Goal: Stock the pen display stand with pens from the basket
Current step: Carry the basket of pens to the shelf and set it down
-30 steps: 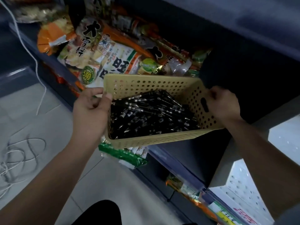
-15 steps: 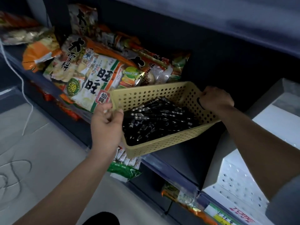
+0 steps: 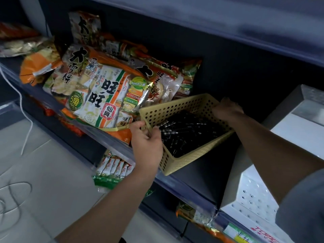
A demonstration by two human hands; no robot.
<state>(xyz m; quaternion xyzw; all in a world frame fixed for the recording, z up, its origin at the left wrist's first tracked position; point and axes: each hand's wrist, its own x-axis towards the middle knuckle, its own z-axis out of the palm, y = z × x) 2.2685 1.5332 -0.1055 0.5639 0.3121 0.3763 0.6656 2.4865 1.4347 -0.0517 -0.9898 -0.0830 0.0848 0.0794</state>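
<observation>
Head view: our left hand [image 3: 147,145] and right hand [image 3: 226,110] curl round opposite ends of the basket [image 3: 192,158] at the shelf [image 3: 201,178] edge; it tilts, so the pens [image 3: 189,134] inside could spill.

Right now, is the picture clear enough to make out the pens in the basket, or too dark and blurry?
Head view: dim; the black pens blur into one dark mass in the yellow basket, only highlights glinting; the right hand sits in shadow, the left hand is brighter; glare streaks the rice cracker bag.
</observation>
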